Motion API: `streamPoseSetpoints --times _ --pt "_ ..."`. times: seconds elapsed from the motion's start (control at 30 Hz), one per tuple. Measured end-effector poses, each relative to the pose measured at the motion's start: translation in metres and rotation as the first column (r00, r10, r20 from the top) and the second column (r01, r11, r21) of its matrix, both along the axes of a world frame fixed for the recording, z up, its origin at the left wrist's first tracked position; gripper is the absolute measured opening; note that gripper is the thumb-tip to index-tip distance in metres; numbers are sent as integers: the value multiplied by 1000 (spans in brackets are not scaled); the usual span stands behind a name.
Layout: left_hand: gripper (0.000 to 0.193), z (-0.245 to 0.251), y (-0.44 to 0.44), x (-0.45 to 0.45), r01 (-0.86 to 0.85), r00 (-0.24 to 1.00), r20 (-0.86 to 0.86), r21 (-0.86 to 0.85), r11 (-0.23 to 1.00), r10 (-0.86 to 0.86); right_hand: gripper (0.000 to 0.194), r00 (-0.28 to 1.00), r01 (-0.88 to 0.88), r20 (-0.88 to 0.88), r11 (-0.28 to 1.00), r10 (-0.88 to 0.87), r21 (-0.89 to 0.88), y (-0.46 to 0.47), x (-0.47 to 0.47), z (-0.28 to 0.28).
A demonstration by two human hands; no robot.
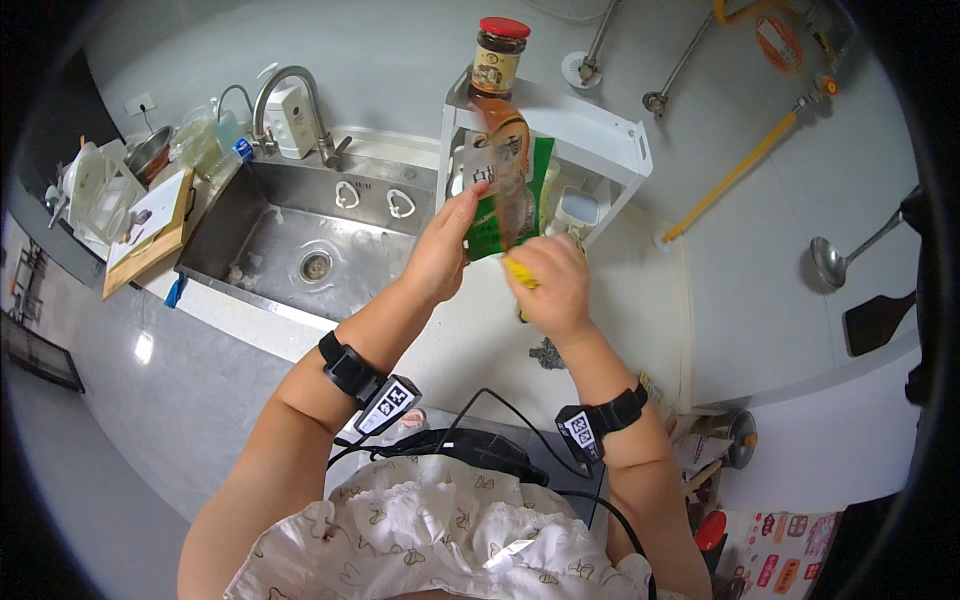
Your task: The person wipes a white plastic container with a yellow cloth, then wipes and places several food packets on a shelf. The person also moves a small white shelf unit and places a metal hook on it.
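My left hand [448, 244] grips the lower left side of a green and clear plastic food packet [486, 234], which bears writing. The packet is held up in front of a white shelf rack. My right hand [553, 281], blurred, is closed around a yellow handle [520, 272] just below the packet's lower right. A blurred orange-brown strip overlaps the packet; I cannot tell whether it belongs to the packet or to the handled thing. Behind the packet's top, a red-lidded glass jar [496, 64] of dark contents stands on the rack.
The white rack [609, 142] stands against the wall, right of a stainless steel sink [352, 247] with a faucet [262, 97]. A wooden cutting board [150, 266] leans at the left. A dark scouring pad [547, 354] lies on the counter. A ladle [828, 262] hangs at right.
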State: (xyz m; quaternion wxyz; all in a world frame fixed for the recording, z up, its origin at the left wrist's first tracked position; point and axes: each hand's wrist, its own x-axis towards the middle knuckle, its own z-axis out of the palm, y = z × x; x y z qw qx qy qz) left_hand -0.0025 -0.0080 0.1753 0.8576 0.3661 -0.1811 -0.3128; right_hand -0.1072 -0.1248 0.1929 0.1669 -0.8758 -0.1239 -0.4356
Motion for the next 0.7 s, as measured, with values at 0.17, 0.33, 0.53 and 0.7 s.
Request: streamPoseSetpoints --times 0.17,0.33,0.53,0.7 --pt "41 18 -2 -11 54 998 -22 -45 998 -55 25 993 -48 -108 995 39 -83 15 5 -8" --pt "41 15 5 1 81 990 -110 -41 996 -85 25 974 117 -226 793 26 598 3 2 8" --pt "35 3 0 -6 270 962 -22 -30 962 -271 34 935 -346 222 583 275 735 3 12 35" --pt "30 -5 3 -7 268 962 40 67 961 -271 34 993 -98 -69 990 92 -104 5 22 27"
